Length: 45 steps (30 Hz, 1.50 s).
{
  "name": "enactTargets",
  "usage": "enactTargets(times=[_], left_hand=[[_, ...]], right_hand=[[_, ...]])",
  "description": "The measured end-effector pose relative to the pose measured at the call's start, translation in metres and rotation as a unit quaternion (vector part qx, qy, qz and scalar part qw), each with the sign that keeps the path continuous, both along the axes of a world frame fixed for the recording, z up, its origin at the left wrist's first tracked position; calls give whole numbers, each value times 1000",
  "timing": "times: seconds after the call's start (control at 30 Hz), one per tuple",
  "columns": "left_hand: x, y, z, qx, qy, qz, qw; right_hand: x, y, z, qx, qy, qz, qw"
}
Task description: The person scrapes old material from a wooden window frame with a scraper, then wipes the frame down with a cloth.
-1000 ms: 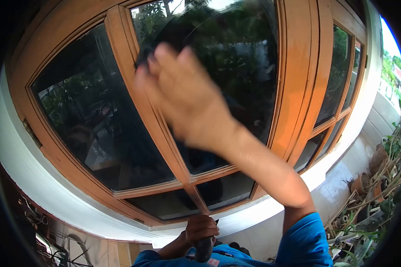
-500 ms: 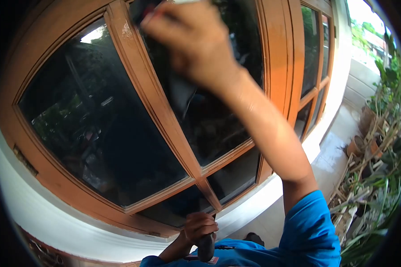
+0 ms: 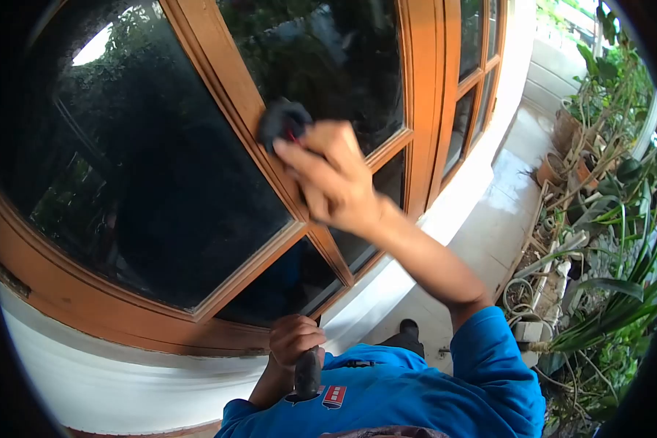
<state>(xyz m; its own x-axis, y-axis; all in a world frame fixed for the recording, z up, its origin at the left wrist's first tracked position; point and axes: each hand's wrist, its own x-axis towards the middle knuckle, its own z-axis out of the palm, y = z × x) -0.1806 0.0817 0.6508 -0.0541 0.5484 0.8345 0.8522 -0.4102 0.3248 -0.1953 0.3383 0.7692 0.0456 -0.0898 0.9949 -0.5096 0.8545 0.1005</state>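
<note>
My right hand (image 3: 332,175) is closed around a black, rounded pad-like thing (image 3: 276,125) with a small red part, blurred by motion. It is at the upright wooden bar (image 3: 233,80) between two panes of the brown window frame. Low in front of my body, my left hand (image 3: 296,340) is wrapped round a dark grey, round-ended handle-like thing (image 3: 308,376). The rest of that thing is hidden by the fingers. Behind the right hand lies the dark glass pane (image 3: 321,58), and a larger pane (image 3: 153,182) fills the left side.
A white wall ledge (image 3: 124,372) runs below the window. To the right is a paved walkway (image 3: 500,204), bordered by potted plants (image 3: 551,168) and long green leaves (image 3: 606,314). More wooden-framed panes (image 3: 471,102) continue along the wall. My shoe (image 3: 409,326) shows below.
My right hand has come down along the upright bar with the black thing. My left hand keeps its hold low by my body. The view has shifted somewhat.
</note>
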Motion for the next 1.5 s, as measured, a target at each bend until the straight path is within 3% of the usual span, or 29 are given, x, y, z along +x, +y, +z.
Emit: enactTargets(times=[0.03,0.1,0.17,0.23,0.3,0.33,0.37,0.43,0.47,0.53,0.6,0.63,0.7,0.77,0.83,1.1,1.17,1.23,1.37,1.43,1.5], left_hand=[[1,0,1,2,-3,-5,1000],[2,-3,0,11,-8,-15,1000],[1,-5,-2,26,1,-18,1000],[1,-14,-4,29,17,-22,999],[9,-22,-2,28,2,3,1000],[12,-24,-1,30,-4,14,999],[13,-24,-1,38,-6,13,999],[13,-22,-1,54,-9,13,998],[12,-22,0,56,-2,12,998],[11,-24,3,56,8,19,998],[13,-33,5,58,13,33,998],[13,-36,5,64,17,43,997],[11,-41,4,64,15,71,995],[9,-45,6,69,14,96,993],[9,-51,10,88,19,112,990],[5,-60,12,79,14,89,993],[5,-58,13,72,14,78,994],[6,-61,14,73,17,82,994],[3,-62,16,68,15,76,995],[0,-60,14,78,20,72,994],[0,-62,13,90,4,71,993]], right_hand=[[0,-13,-25,-57,-17,24,998],[12,10,-77,-19,-72,-22,997],[22,25,-94,-39,-55,-100,993],[18,48,-90,-143,-30,-228,963],[5,66,-73,-328,4,-204,922],[5,58,-69,-347,-19,-200,916],[1,41,-65,-291,25,-169,941],[10,3,-84,-122,-32,-88,988],[12,1,-86,-110,-32,-110,987],[19,0,-92,-90,-36,-148,984],[18,31,-89,-280,-42,-224,933],[12,41,-87,-297,-16,-242,924],[21,12,-84,-277,-89,-209,934],[21,-41,-93,-113,-83,-124,982],[12,-96,-89,-176,-46,-192,964],[35,-56,-90,-104,-77,-120,984],[31,-66,-95,-5,-113,-105,988],[27,-99,-87,-20,-160,-112,981],[21,-136,-75,99,-141,31,985],[24,-126,-81,95,-164,-35,981],[26,-91,-88,12,-167,-53,985]])
